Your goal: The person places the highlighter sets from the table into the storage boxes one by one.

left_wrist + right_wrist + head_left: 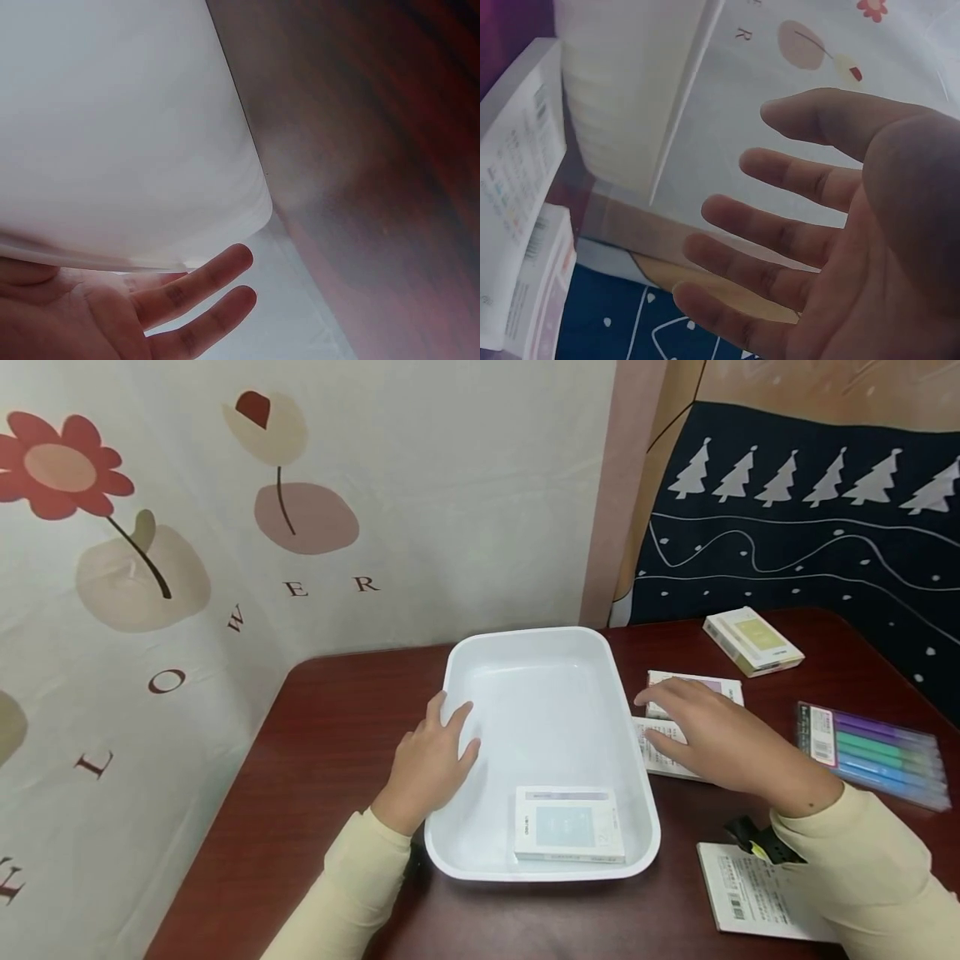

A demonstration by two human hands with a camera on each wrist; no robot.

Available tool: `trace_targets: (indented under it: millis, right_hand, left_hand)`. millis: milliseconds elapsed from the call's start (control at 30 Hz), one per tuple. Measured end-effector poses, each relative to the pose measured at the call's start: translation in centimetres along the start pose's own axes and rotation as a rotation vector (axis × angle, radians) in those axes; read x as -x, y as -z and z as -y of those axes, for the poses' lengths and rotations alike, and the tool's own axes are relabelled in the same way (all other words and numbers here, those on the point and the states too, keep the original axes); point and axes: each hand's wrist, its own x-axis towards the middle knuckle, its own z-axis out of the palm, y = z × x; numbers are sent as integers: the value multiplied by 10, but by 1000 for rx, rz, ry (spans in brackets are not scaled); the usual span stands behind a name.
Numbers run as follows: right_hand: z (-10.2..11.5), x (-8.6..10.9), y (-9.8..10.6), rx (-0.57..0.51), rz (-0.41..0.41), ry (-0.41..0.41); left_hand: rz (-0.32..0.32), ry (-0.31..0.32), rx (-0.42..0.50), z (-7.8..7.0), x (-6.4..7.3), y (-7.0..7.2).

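A white rectangular tray [536, 718] lies on the table, with a flat white box with a light blue panel [564, 828] in its near right corner. At the tray's left rim is my left hand [423, 768], its fingers spread and reaching over the edge. In the left wrist view these fingers [202, 281] show relaxed beside the tray wall [127, 142]. My right hand [712, 739] hovers off the tray's right side, above a white box with printed text [660, 756]. Its palm is empty in the right wrist view, with the fingers [772, 225] apart and loosely extended.
Behind the right hand lies a white box with a purple panel [727, 687]; farther back sits a box with a yellow-green panel [753, 639]. A clear pack of coloured pens [873, 752] is at right. Another printed white box [750, 893] lies under the right forearm. Patterned cloth hangs behind.
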Motion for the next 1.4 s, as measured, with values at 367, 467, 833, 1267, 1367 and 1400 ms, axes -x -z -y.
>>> trace_targets:
  millis: [367, 467, 833, 1267, 1367, 1400]
  right_hand:
    - [-9, 1, -9, -6, 21, 0]
    - [-11, 0, -10, 1, 23, 6]
    - [-24, -6, -19, -42, 108, -3]
    - [-33, -9, -27, -47, 151, -8]
    - [-33, -9, -29, -44, 156, -18]
    - [-34, -9, -29, -43, 157, -17]
  left_hand:
    - [1, -7, -5, 0, 1, 1]
    - [5, 0, -4, 1, 2, 1]
    - [5, 5, -2, 0, 1, 1]
    - [21, 19, 0, -1, 0, 1]
    - [20, 18, -1, -1, 0, 1]
    - [18, 17, -1, -1, 0, 1]
